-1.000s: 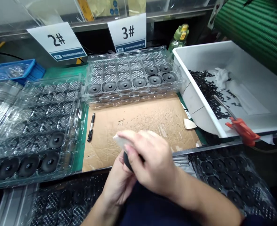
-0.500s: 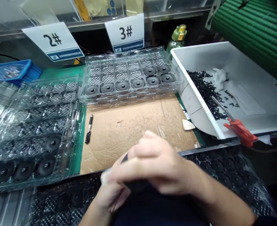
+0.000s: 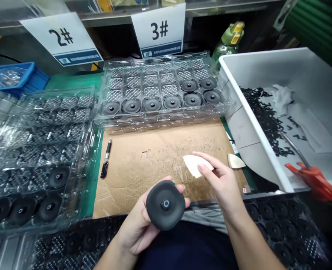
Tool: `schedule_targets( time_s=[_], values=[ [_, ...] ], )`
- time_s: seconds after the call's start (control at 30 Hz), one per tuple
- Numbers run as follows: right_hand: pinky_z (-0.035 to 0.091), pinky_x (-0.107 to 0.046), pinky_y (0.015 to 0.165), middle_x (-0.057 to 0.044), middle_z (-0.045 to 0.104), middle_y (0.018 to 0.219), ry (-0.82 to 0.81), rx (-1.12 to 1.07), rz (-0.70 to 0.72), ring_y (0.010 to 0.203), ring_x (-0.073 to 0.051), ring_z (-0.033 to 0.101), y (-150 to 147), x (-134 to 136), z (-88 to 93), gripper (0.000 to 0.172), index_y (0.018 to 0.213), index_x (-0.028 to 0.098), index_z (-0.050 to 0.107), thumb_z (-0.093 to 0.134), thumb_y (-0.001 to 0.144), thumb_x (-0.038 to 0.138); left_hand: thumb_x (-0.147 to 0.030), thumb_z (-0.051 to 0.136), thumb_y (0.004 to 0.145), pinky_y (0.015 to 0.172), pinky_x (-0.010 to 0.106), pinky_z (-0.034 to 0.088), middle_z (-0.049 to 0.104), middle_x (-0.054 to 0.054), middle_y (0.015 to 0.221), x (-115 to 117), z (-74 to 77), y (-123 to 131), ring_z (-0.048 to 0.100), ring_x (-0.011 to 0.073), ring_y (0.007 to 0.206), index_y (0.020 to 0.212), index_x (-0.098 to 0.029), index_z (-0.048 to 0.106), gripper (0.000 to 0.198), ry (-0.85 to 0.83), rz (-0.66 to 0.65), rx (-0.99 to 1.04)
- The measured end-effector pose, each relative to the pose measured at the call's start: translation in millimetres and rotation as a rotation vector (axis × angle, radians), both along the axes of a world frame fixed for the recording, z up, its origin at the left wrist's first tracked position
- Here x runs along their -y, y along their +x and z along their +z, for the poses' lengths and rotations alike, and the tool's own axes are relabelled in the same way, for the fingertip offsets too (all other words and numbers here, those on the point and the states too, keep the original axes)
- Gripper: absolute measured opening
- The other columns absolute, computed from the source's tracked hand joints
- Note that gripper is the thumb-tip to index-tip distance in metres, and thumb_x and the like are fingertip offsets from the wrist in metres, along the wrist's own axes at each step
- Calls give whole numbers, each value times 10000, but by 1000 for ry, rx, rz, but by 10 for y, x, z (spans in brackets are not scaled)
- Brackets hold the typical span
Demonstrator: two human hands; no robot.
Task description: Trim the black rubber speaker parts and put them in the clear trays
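My left hand (image 3: pixel 139 228) is closed round a black rounded disc-like part (image 3: pixel 157 213), its dished face with a small central boss turned up toward me. To the right, my right hand (image 3: pixel 222 176) pinches a white wedge-shaped pad (image 3: pixel 195 165) between thumb and fingers, apart from the black part. Both hands are over the near edge of a cardboard sheet (image 3: pixel 132 161). A second off-white pad (image 3: pixel 236 161) lies at the sheet's right edge. Behind the sheet stands a stack of clear trays (image 3: pixel 154 119) with several similar black parts in its pockets.
Another clear tray (image 3: pixel 80 180) with black parts lies at left, a pen (image 3: pixel 106 159) beside it. On the right, a white bin (image 3: pixel 253 146) holds small black pieces, with a red-handled tool (image 3: pixel 314 180) at its rim. A blue basket (image 3: pixel 27 84) and green bottle (image 3: pixel 229 39) stand behind.
My hands were together and blurred over the black part; now they are apart. The part's face shows in my left hand, and the white pad shows in my right. The view has shifted slightly.
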State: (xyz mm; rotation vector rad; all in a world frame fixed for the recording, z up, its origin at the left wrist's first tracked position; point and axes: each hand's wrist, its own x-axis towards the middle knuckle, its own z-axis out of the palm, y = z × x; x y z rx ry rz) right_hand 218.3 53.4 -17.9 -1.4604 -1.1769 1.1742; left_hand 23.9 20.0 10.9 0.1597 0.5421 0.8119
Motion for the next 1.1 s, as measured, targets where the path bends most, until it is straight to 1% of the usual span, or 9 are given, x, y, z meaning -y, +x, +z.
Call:
schedule_targets(
  time_s=[0.1,0.2,0.3,0.4,0.5,0.57,0.67,0.8,1.1],
  values=[
    [508,-325,868,-38,653,1123,-45,65,60,1038,-201,603,-10,-68,-104,279,1088,231,639,553,840,326,-300,736,687,899,286,465,655,52,1149,-90,-61,-6,622,246,1023,1118,-255,619,450,-16,18,30],
    [531,-290,811,-39,674,1078,-46,171,121,978,-186,635,-67,-160,-188,270,1075,209,640,529,852,312,-347,725,690,884,304,480,632,69,1189,-177,-141,-13,608,269,1045,1160,-242,594,498,-14,33,74],
    [531,-284,774,-47,680,1056,-32,259,123,946,-182,643,-107,-263,-309,260,1071,197,639,502,868,284,-373,731,675,871,309,489,617,81,1210,-278,-218,-31,593,290,1064,1187,-224,577,555,-26,42,104],
    [496,-319,794,-59,662,1079,32,374,105,952,-191,618,-106,-335,-479,279,1116,206,618,493,871,251,-384,737,663,883,316,483,615,92,1211,-388,-280,-50,580,307,1079,1194,-207,574,583,-61,59,119],
    [460,-347,786,-64,671,1023,115,464,132,864,-192,608,-80,-362,-635,289,1125,211,613,509,856,217,-390,741,654,881,320,485,614,99,1212,-485,-331,-62,580,310,1080,1194,-211,576,592,-94,84,133],
    [454,-344,768,-66,673,1004,150,498,158,833,-187,603,-63,-364,-693,286,1121,206,610,509,853,197,-395,746,641,876,321,490,617,100,1207,-534,-361,-66,584,309,1075,1183,-220,584,592,-117,100,124],
    [459,-331,741,-72,670,994,169,536,174,821,-181,599,-51,-359,-712,288,1131,201,592,501,859,183,-409,746,623,855,320,504,616,94,1202,-576,-389,-70,589,304,1069,1169,-237,589,593,-153,117,97],
    [469,-326,697,-75,675,930,175,574,179,745,-175,592,-51,-358,-702,278,1126,200,589,487,868,207,-428,729,632,843,311,512,602,101,1218,-564,-387,-68,586,297,1074,1184,-241,575,602,-151,125,74],
    [478,-332,735,-80,670,983,192,574,162,811,-189,602,-51,-353,-722,282,1121,201,597,472,872,240,-416,731,633,848,314,509,613,105,1205,-402,-311,-47,585,305,1073,1186,-220,576,606,-108,165,54]
  ],
)
